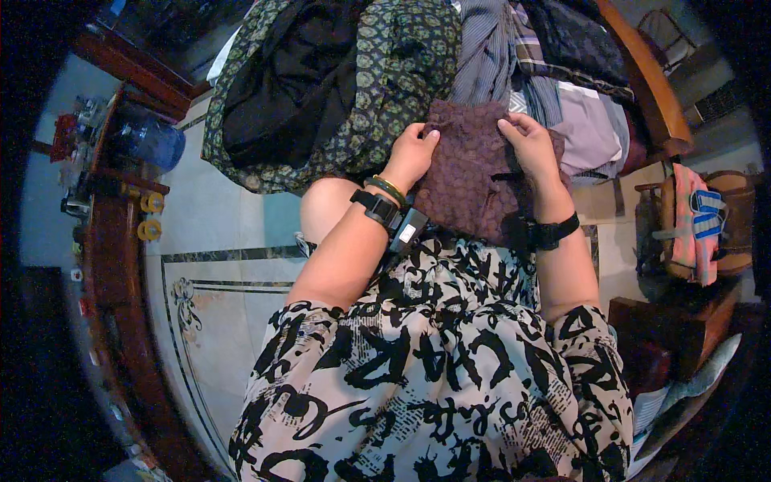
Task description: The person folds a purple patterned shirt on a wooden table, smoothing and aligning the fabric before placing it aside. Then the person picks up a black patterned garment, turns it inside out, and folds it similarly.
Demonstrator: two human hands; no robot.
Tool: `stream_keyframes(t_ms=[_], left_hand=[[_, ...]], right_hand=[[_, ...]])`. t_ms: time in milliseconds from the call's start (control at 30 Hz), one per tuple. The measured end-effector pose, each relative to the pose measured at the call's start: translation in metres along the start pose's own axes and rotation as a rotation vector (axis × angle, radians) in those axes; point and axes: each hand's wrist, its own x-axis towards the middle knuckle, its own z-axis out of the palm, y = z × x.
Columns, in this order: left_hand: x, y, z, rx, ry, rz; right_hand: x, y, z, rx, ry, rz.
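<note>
A dark brown-purple patterned garment (461,175) hangs spread between my hands and drapes down toward my lap. My left hand (414,155) pinches its upper left edge between thumb and fingers. At the upper right edge, my right hand (529,144) grips the same cloth. Just beyond lies a black garment (289,84) on a dark green floral cloth (409,60). Behind the held garment are a grey striped cloth (482,54) and, to the right, a folded mauve garment (584,123).
A wooden edge (653,90) bounds the clothes at right. A chair draped with a pink checked cloth (686,223) stands beyond it. On the left, a wooden cabinet (114,253) and a blue water bottle (150,141) stand by the tiled floor (223,325).
</note>
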Motion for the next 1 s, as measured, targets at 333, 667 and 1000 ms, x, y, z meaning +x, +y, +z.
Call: stream_keyframes(t_ms=[333, 667, 1000], left_hand=[[-0.048, 0.052, 0.018, 0.186, 0.016, 0.437], [-0.055, 0.064, 0.032, 0.404, 0.023, 0.492], [-0.04, 0.034, 0.036, -0.106, 0.021, 0.123]], right_hand=[[-0.012, -0.025, 0.005, 0.292, -0.218, 0.141], [-0.042, -0.016, -0.004, -0.093, -0.161, -0.079], [-0.061, -0.041, -0.009, -0.385, -0.348, -0.355]])
